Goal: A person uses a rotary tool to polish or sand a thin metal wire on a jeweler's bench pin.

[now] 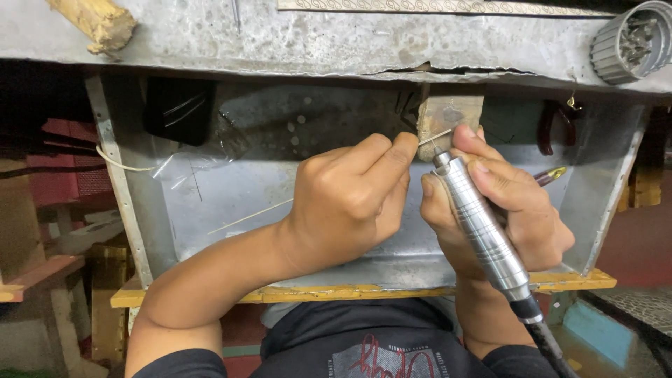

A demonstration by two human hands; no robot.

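1. Battered grey metal desk [336,42] runs across the top of the frame, with a sheet-metal tray [210,203] below it.
2. At centre, my left hand [350,203] pinches a thin silver wire strip [435,137] against a worn wooden peg [448,115]; it looks light and bendy, so I judge it wants gripping close to the tip.
3. My right hand [504,210] is wrapped around a ribbed silver rotary handpiece [479,224], which looks stiff, smooth and slippery.

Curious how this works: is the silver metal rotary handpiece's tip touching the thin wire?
Cannot tell. In the head view, the handpiece tip meets the wire near the wooden peg; too small.
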